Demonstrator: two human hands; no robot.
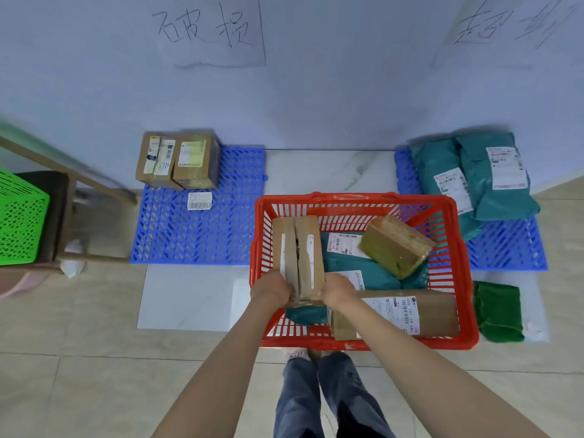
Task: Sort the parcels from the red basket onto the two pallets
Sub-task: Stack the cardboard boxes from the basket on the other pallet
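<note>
The red basket (357, 199) stands on the floor between two blue pallets. Over its left part, my left hand (271, 290) and my right hand (337, 290) grip the near end of a split brown cardboard box (298, 254), one hand on each side. Inside the basket lie a taped brown box (396, 245), a long brown box with a label (420, 312) and teal mailer bags (360, 273). The left pallet (196, 232) carries two brown boxes (178, 159) and a loose label. The right pallet (505, 245) carries teal mailer bags (474, 172).
A green crate (20, 219) sits on a wooden chair (60, 213) at the left. A dark green bag (499, 311) lies right of the basket. Handwritten paper signs (205, 30) hang on the wall above each pallet. My legs (328, 396) are just behind the basket.
</note>
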